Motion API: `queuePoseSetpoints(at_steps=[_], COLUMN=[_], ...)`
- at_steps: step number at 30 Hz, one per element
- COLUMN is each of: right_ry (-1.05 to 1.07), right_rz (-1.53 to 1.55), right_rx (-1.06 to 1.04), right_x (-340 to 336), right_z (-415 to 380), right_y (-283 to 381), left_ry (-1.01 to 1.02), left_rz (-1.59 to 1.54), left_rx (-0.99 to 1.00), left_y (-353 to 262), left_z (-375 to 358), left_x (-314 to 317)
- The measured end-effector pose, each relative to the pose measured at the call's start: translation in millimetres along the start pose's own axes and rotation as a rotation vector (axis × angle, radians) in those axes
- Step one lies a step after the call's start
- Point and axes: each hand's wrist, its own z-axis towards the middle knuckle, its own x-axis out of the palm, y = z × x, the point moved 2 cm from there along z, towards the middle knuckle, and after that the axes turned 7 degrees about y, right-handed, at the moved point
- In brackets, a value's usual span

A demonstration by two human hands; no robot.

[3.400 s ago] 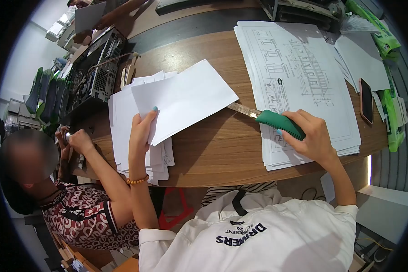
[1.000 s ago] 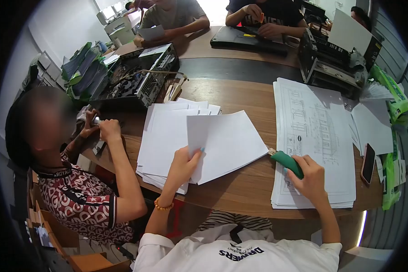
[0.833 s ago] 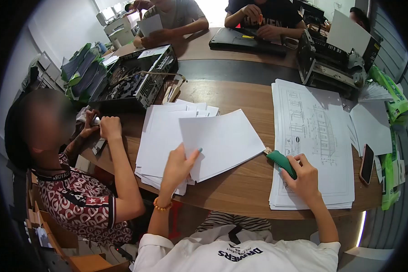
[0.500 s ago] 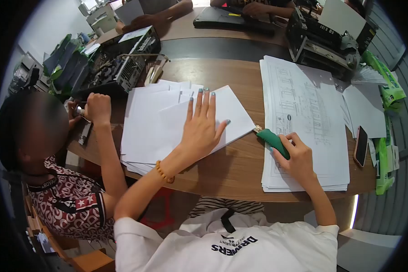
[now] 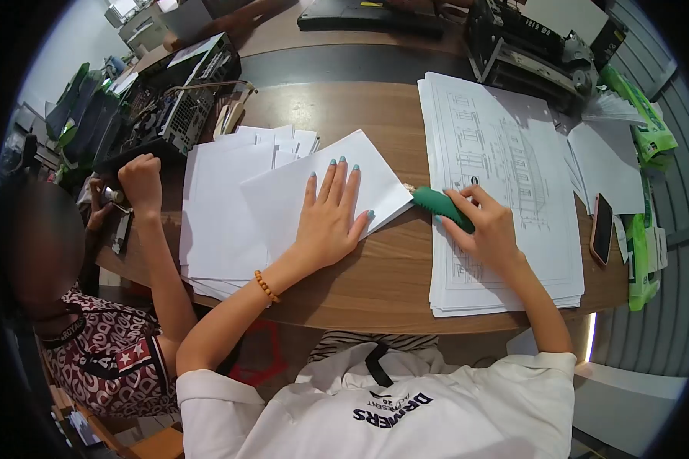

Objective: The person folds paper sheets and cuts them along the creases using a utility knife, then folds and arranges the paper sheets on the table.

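Observation:
My left hand (image 5: 329, 229) lies flat with its fingers stretched out on a white sheaf of paper (image 5: 379, 180) turned at an angle. Under part of that sheaf is a larger pile of white sheets (image 5: 222, 206). Held between the thumb and fingers of my right hand (image 5: 494, 229) is a green stapler (image 5: 435, 203). Its metal end meets the right corner of the sheaf; whether its jaws are closed on the paper is too small to tell. Beneath my right hand rests a stack of printed drawings (image 5: 513, 264).
A phone (image 5: 602, 229) lies right of the drawings, near green packets (image 5: 641, 264). Opened computer cases stand at back left (image 5: 187, 115) and back right (image 5: 520, 76). A black laptop (image 5: 367, 19) sits across the table. At my left, another person's fist (image 5: 140, 180) is raised.
The whole view has shifted, so the table things appear higher and farther left. My hands keep nearly the same pose, with the stapler still at the paper's corner.

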Motion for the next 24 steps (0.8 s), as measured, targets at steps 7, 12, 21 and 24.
queuePoseSetpoints(at_steps=[7, 12, 21, 24], right_ry=[0.033, -0.009, -0.123, -0.167], right_rz=[0.013, -0.025, -0.118, -0.090], right_rx=[-0.037, -0.093, -0.061, 0.008], right_x=[3.0, 13.0, 38.0, 16.8], right_z=[15.7, 41.5, 115.5, 100.1], right_y=[-17.7, -24.4, -33.0, -27.4], left_ry=[-0.019, -0.034, 0.013, 0.013], left_rz=[0.001, -0.003, -0.012, -0.071], left_rx=[0.033, 0.042, 0.047, 0.044], left_y=[-2.5, -2.4, -4.2, -2.1], left_z=[-1.3, -1.2, -4.2, -4.8], left_x=[-2.6, -0.1, -8.6, -11.7])
